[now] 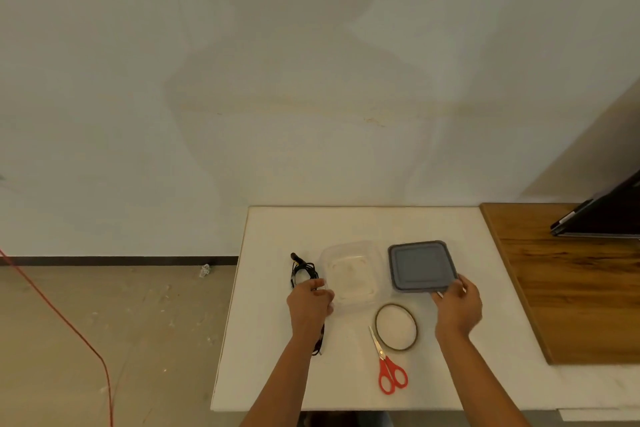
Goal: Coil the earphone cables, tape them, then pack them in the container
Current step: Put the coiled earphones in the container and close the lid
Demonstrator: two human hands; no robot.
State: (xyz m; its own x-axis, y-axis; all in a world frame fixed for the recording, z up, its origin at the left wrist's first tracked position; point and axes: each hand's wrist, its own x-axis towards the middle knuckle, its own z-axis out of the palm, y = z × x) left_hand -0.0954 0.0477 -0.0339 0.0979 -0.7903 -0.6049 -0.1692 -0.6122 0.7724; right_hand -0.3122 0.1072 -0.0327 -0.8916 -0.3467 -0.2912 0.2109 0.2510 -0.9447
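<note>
On the white table [277, 374] I have fair open room. The near strip in front of the scissors is bare, and so is the far strip toward the wall. The left edge drops straight to the floor, so I would keep anything loose away from it. To the right lies a wooden board [571, 288] with a laptop [606, 215] on it, a boundary I would not cross.

The grey lid [420, 265] lies flat beside the clear container [349, 250], which stands open. My right hand [457, 308] pinches the lid's near right corner. Both look like light, stiff plastic that would slide easily on this surface, so I would steady the container by its rim.

The tape roll [415, 326] lies flat just in front of the container. It is a thin ring, best lifted by its edge. The red-handled scissors [384, 357] lie near it, blades pointing away from me.

The earphone cables [303, 269] are a loose black tangle left of the container, running under my left hand [310, 303]. They should be light, limp and springy, apt to snag, so I would take them near the plug. That hand's fingers curl at the container's left rim, but I cannot tell whether they grip rim or cable.
</note>
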